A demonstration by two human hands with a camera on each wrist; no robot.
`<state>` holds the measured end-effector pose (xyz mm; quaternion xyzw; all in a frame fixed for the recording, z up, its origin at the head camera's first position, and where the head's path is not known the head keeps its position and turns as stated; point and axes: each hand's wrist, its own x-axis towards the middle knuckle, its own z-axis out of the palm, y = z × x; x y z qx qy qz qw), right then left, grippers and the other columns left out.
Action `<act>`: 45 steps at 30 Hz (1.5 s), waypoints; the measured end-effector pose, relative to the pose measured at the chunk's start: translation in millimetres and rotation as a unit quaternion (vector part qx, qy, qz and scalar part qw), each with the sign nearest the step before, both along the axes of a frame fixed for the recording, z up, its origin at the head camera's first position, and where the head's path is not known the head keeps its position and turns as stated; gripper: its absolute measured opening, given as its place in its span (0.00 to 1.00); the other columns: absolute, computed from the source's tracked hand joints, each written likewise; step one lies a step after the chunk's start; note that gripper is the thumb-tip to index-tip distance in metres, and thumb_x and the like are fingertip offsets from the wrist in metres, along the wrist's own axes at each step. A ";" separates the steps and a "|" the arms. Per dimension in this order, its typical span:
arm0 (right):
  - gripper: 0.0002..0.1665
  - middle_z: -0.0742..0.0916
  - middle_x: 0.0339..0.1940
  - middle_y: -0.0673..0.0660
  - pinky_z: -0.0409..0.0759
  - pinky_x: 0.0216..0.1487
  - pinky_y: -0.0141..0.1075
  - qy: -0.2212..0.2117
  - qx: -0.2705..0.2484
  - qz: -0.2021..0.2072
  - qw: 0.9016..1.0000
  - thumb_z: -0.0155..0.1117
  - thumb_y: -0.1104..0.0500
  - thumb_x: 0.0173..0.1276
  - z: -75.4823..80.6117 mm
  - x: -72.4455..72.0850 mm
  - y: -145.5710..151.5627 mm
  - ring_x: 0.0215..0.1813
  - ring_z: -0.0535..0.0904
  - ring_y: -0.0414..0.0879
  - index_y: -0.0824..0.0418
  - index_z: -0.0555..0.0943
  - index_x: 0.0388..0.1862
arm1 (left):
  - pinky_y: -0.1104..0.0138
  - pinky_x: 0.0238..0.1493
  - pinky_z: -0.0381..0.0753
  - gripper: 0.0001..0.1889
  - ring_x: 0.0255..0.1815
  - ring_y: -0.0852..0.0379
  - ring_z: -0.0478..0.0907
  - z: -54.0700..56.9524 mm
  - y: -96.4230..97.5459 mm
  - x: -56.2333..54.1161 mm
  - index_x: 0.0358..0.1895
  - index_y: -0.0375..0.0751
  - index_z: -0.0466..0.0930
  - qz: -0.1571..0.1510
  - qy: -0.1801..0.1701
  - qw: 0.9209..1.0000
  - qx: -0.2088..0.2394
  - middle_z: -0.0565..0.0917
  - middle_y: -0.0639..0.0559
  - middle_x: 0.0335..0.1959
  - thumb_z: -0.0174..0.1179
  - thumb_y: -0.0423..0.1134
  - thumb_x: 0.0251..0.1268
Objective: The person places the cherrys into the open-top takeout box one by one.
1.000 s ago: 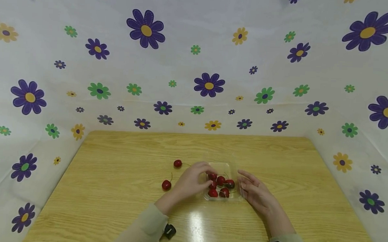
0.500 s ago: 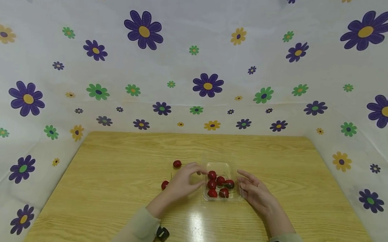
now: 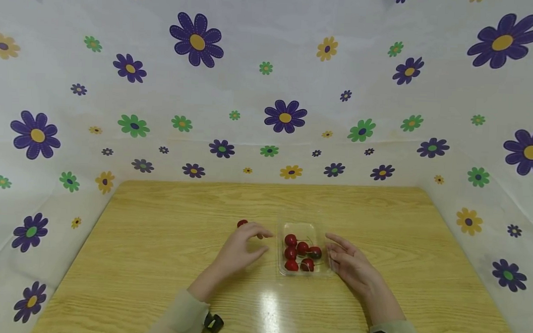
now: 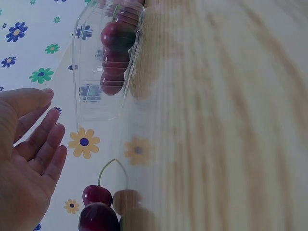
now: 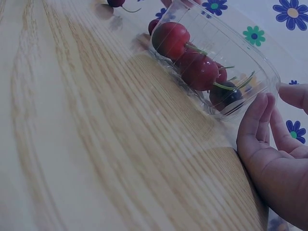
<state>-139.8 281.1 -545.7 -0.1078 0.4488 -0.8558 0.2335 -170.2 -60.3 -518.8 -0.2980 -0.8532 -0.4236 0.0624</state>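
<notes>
A clear plastic container [image 3: 299, 275] with several dark red cherries [image 3: 290, 253] in it stands on the table. My left hand [image 3: 238, 249] is left of it, apart from it, fingers spread and holding nothing. In the left wrist view, that hand [image 4: 29, 149] shows between the container and two loose cherries [image 4: 97, 195]. My right hand [image 3: 356, 267] is at the container's right side. The right wrist view has its fingertips [image 5: 262, 103] against the container's end wall. One loose cherry [image 3: 242, 223] shows behind my left hand; the other is hidden from the head view.
The wooden table [image 3: 166, 217] has a light wood grain and a glare spot near the front. White cloth [image 3: 234, 85] with printed flowers surrounds its back and sides. Black straps [image 3: 214, 324] are on both wrists.
My left hand has let go of a cherry in the container and drawn away to the left, now covering one loose cherry. My right hand stays at the container's side.
</notes>
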 end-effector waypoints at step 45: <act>0.30 0.83 0.57 0.47 0.83 0.60 0.27 -0.003 0.007 -0.003 1.000 0.42 0.75 0.83 -0.2 -0.3 0.4 0.56 0.82 0.35 0.49 0.77 0.70 | 0.52 0.59 0.86 0.15 0.51 0.46 0.84 -19.4 -69.9 9.7 0.54 0.39 0.88 0.081 -0.080 0.991 0.070 0.89 0.46 0.51 0.73 0.27 0.65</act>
